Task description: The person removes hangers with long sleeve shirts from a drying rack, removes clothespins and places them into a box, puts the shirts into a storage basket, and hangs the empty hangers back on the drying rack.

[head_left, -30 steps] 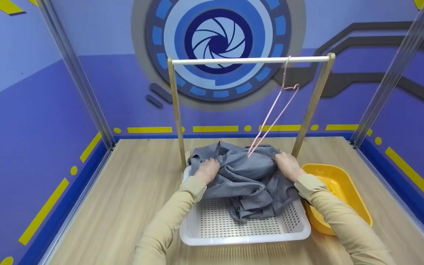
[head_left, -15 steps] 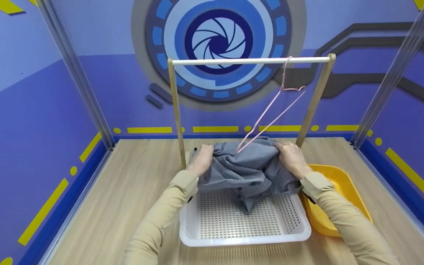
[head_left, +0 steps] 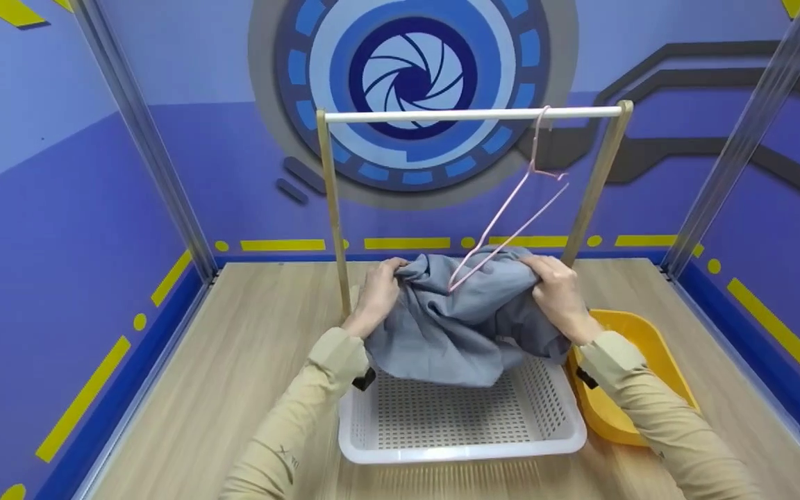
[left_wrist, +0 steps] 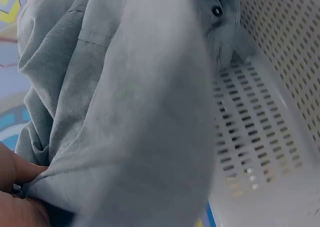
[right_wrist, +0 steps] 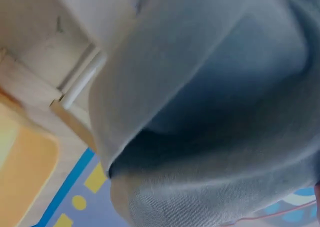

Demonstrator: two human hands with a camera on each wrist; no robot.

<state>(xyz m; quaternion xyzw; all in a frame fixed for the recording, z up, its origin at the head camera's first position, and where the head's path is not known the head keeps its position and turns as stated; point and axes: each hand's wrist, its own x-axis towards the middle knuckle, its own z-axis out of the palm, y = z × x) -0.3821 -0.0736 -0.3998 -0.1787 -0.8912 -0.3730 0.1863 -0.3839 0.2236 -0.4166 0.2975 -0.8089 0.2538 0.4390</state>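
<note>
A crumpled grey buttoned shirt [head_left: 442,340] hangs between my two hands over the white perforated basket [head_left: 462,455]. My left hand [head_left: 378,295] pinches its upper left edge; in the left wrist view thumb and fingers [left_wrist: 20,169] grip the cloth. On the other side, my right hand [head_left: 558,295] holds the upper right edge. Folds of shirt [right_wrist: 200,112] fill most of the right wrist view, where that hand barely shows. A dark button [left_wrist: 216,10] shows in the left wrist view. In front of the cloth dangles the lower end of a pink hanger [head_left: 504,215].
The hanger hooks over the white rail [head_left: 442,114] of a small wooden-legged rack [head_left: 334,208]. A yellow tray [head_left: 643,340] stands right of the basket, partly under my right forearm. Blue and purple walls [head_left: 185,173] enclose the wooden table [head_left: 261,326].
Both hands have risen and moved farther apart, lifting the shirt higher out of the basket. More basket floor shows. The hanger has swung and turned slightly, its lower end shifting left.
</note>
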